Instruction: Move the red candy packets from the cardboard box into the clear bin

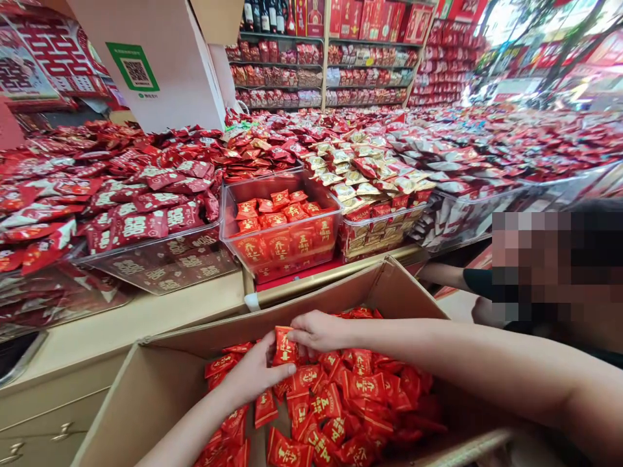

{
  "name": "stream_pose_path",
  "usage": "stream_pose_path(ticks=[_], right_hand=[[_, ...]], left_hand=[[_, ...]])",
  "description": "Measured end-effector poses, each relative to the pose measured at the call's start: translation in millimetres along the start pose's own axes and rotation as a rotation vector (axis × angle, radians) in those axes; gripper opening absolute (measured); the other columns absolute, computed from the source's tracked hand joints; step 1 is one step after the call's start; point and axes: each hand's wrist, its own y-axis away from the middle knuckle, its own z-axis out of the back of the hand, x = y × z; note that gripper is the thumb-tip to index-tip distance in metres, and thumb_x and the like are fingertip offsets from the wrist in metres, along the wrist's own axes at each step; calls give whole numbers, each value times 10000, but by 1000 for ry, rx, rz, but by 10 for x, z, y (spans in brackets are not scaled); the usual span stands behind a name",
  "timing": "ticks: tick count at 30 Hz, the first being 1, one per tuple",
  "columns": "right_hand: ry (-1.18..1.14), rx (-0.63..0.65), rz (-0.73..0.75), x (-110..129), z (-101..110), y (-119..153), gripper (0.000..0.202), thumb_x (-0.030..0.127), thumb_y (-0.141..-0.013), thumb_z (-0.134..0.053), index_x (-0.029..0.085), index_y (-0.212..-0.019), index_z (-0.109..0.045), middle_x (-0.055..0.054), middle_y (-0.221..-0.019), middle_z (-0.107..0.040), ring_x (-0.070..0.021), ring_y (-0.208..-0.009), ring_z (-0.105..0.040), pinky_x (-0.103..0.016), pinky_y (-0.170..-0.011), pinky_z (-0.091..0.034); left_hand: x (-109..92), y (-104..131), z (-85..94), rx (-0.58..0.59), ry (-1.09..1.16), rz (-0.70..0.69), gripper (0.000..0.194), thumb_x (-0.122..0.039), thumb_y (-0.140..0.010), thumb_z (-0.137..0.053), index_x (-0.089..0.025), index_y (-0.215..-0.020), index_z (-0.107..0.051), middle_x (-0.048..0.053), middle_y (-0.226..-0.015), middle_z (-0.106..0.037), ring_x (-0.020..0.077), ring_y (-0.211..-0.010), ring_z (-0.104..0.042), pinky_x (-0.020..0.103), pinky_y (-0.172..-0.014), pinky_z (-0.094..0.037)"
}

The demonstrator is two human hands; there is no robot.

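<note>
A large open cardboard box (160,363) holds a loose heap of red candy packets (326,402) with gold lettering. Over the heap, one red candy packet (286,345) is between my two hands. My left hand (253,371) has its fingers against the packet's left edge, with the thumb stretched out below it. From the right, my right hand (316,331) reaches over with its fingers curled on the packet's right side; some of its fingertips are hidden. Just beyond the box, a clear plastic bin (280,253) contains matching red packets.
Bins of dark red packets (150,217) and gold packets (360,175) flank the clear bin. A white carton (160,65) with a QR code stands behind. Drawers (53,421) are at left. A person (545,272) is close on the right. Stocked shelves (324,65) line the back.
</note>
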Motion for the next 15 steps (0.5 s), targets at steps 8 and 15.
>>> stream_pose_path(ticks=[8, 15], right_hand=[[-584, -5, 50, 195, 188, 20, 402, 385, -840, -199, 132, -656, -450, 9, -516, -490, -53, -385, -420, -191, -441, -403], [19, -432, 96, 441, 286, 186, 259, 300, -827, -280, 146, -756, -476, -18, -656, -513, -87, -570, -460, -195, -529, -375]], left_hand=[[-363, 195, 45, 69, 348, 131, 211, -256, -712, -540, -135, -877, -488, 67, -754, -677, 174, -659, -625, 262, -577, -441], [-399, 232, 37, 118, 752, 194, 306, -402, -651, -597, -157, -826, -545, 43, -702, -681, 154, -555, -626, 188, -458, -370]])
